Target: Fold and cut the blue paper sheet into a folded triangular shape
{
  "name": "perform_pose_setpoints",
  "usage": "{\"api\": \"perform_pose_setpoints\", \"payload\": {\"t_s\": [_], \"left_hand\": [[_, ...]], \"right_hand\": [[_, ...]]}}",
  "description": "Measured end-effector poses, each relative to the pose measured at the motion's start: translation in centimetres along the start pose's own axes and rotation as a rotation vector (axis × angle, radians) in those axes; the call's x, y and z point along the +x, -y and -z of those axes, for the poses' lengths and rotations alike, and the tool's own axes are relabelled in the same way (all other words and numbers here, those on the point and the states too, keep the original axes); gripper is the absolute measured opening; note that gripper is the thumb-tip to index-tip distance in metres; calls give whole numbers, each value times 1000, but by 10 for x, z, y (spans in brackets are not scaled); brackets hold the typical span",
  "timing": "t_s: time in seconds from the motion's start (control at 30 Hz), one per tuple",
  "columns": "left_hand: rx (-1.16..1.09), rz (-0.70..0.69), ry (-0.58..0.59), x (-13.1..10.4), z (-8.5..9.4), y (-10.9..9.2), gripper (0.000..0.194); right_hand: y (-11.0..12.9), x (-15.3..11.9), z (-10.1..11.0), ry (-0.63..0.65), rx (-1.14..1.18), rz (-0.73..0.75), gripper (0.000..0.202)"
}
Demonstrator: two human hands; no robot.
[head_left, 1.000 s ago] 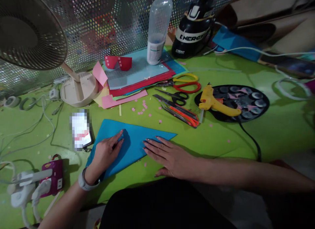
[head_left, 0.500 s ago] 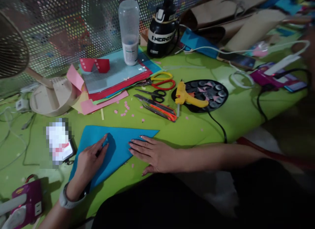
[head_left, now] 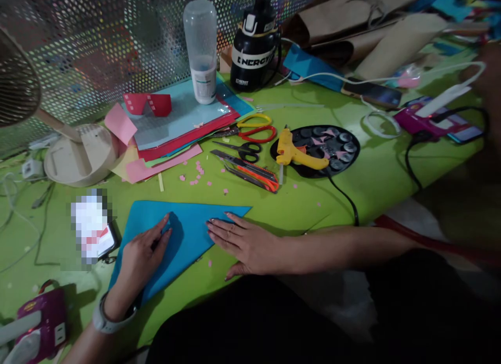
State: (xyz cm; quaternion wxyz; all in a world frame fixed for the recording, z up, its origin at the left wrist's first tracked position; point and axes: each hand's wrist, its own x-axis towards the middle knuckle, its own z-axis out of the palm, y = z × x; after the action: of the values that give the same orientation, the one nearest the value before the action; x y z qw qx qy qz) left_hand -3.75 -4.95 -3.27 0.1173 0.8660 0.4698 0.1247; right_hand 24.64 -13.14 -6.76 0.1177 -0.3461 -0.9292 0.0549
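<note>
Still, both hands, left (head_left: pixel 141 255) and right (head_left: pixel 246 243), stay flat and open on the blue paper (head_left: pixel 187 233), unmoved.

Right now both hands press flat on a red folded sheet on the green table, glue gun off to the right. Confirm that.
Not quite: the folded sheet is blue, not red, as the head view shows. Left hand and right hand do press it on the green table, glue gun to the right.

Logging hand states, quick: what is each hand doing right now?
Left hand: open, flat on the blue paper, holding nothing.
Right hand: open, fingers spread, pressing the paper's edge, holding nothing.
</note>
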Motion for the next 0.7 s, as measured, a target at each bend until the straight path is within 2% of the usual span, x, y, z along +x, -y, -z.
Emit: {"api": "perform_pose_setpoints", "payload": {"t_s": [0.3, 0.5, 0.7], "left_hand": [[-14, -15, 19, -3, -1, 0, 41], [-23, -20, 4, -5, -2, -3, 40], [34, -89, 6, -8, -6, 0, 40]], "right_hand": [[3, -4, -3, -57, 2, -17, 89], [5, -5, -8, -51, -3, -21, 90], [6, -5, -7, -73, -50, -12, 88]]}}
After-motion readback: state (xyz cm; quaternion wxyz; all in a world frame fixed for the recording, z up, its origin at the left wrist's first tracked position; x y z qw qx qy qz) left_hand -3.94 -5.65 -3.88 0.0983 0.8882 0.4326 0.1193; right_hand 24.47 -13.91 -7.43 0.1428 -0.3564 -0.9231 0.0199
